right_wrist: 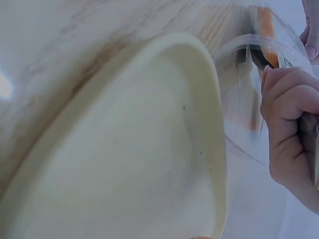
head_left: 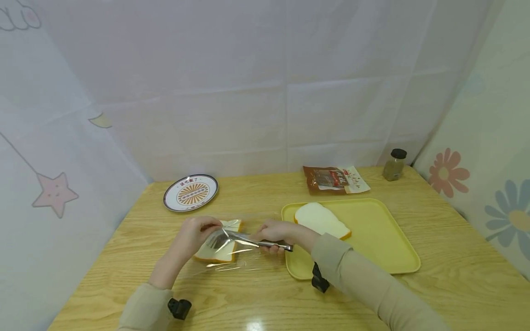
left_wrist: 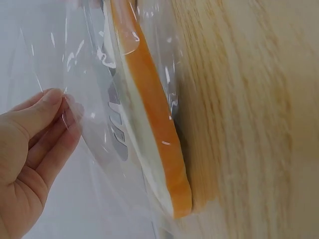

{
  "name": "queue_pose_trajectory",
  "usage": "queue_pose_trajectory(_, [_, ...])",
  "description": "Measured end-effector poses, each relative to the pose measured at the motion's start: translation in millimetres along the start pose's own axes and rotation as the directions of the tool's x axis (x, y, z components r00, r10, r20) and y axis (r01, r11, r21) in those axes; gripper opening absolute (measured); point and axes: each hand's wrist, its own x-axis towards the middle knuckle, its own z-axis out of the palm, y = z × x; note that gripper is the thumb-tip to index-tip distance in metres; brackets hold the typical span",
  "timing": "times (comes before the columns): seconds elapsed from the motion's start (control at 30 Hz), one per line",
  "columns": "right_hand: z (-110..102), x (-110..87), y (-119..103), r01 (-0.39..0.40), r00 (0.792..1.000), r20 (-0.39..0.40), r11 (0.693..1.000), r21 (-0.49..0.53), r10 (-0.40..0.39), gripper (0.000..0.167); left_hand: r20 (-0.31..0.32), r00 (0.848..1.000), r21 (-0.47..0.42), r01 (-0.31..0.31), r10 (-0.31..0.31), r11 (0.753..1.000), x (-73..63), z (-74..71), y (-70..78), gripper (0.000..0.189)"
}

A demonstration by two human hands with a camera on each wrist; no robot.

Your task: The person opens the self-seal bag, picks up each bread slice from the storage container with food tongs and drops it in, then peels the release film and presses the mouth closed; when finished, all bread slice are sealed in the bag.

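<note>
From here I lose part of the tongs behind the right hand. Reflections leave me unsure where the clear bag ends. My left wrist view cuts off the left hand; my right one crops the tray. I can't read the small print on the far packet.

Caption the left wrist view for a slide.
Left hand pinches a clear bag, bread slice and metal tong tip inside.

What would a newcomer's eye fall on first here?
The bright yellow tray, right of center, with a bread slice toward its far left. Then the shiny clear bag left of it, a second slice inside: the left hand pinches it, the right hand grips metal tongs.
</note>
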Motion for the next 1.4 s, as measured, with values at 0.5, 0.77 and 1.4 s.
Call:
queue_pose_trajectory(0.5, [-11.8,-8.5,2.6,-0.011,1.000,0.000,1.000,-0.003,0.011,0.034,0.002,1.000,0.030,0.004,-0.004,1.000,-0.4,-4.3,-3.0,0.009])
queue_pose_trajectory(0.77, [-21.5,-18.5,8.4,0.013,1.000,0.017,1.000,-0.013,-0.013,0.038,-0.018,1.000,0.044,-0.013,0.014,0.999,0.8,-5.7,-5.4,0.009])
queue_pose_trajectory(1.4, [-34.8,-43.4,22.3,-0.003,0.999,-0.053,1.000,-0.022,0.002,0.045,-0.048,0.999,0.081,0.013,-0.009,0.997,1.0,-9.1,-6.4,0.010])
